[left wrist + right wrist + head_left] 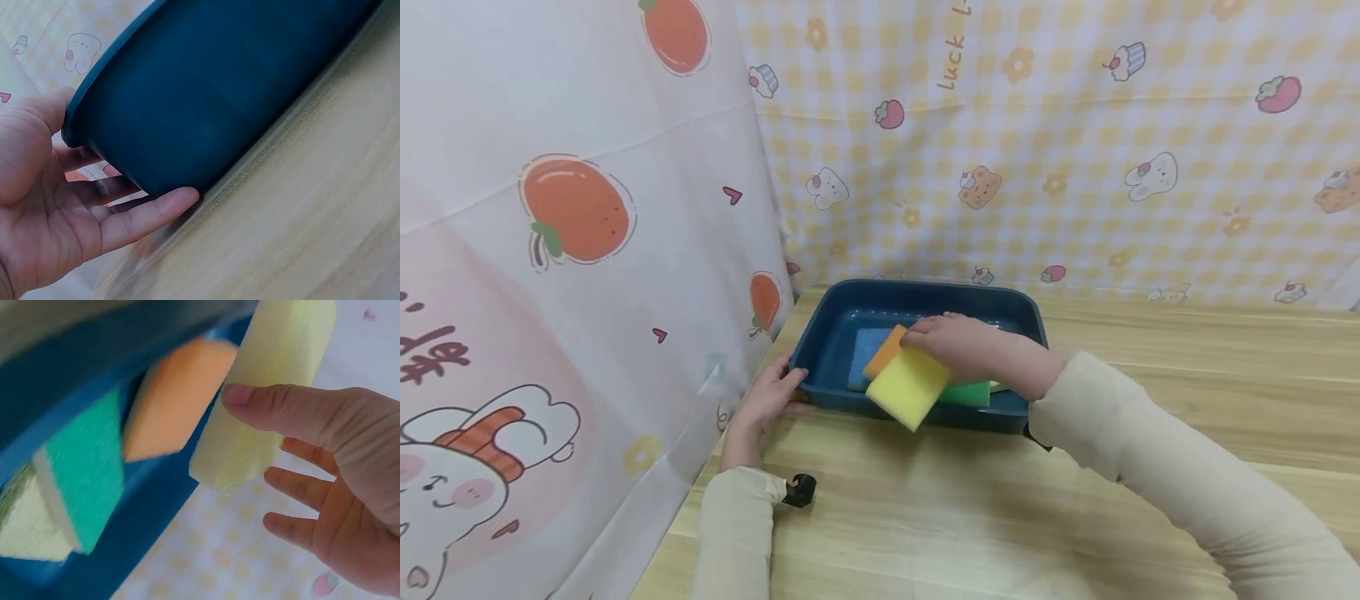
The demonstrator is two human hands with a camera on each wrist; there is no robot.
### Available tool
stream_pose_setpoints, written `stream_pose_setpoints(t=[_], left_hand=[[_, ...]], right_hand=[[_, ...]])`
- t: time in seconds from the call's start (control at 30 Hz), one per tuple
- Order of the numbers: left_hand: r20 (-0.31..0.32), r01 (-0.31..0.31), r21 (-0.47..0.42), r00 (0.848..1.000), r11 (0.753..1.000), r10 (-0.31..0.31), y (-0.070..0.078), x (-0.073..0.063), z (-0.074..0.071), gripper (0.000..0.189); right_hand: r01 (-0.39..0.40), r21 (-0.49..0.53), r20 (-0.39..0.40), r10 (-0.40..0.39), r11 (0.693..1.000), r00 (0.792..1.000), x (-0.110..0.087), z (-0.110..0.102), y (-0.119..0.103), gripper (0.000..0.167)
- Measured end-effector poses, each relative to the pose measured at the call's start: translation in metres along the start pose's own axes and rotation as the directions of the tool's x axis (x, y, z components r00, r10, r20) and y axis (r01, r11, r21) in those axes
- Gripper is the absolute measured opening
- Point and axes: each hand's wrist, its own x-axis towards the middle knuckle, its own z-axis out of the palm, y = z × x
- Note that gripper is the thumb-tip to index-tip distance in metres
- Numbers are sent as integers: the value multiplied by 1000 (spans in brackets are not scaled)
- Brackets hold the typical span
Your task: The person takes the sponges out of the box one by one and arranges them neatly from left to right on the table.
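Note:
My right hand [962, 343] pinches a yellow sponge [908, 390] between thumb and fingers, tilted over the near rim of a dark blue rectangular basin [820, 333]. At the basin's near left corner, my left hand [769, 393] grips the rim, thumb on top and fingers against the outer wall, as the left wrist view shows. Inside the basin are an orange sponge [178, 400], a green sponge [87, 469] and a pale yellow sponge [31, 528]. A blue sponge [862, 354] lies toward the basin's left, partly hidden behind the orange one.
The basin stands on a wooden table [925, 500] near its back left. A white printed cloth [685, 208] hangs along the left side, and a yellow checked cloth [1060, 150] hangs behind. A black strap piece [801, 490] sticks out from the left cuff.

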Motion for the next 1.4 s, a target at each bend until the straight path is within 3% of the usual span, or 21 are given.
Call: stream_pose_setpoints(t=[0.2,0.7,1.07,1.4], left_hand=[[-8,16,-1,1000,1000,-16,1,0,0,50],[-33,28,-6,999,1000,-28,3,0,2,50],[-17,22,-8,1000,1000,-23,4,0,3,50],[-12,17,-13,1000,1000,-17,3,-1,2,50]], right_hand=[[111,-3,9,-111,994,994,2,-2,-27,59],[223,-109,157,-205,969,966,3,10,-80,67],[298,-60,176,-283,953,943,7,35,-97,69],[301,-39,178,-290,953,940,14,51,-105,59]])
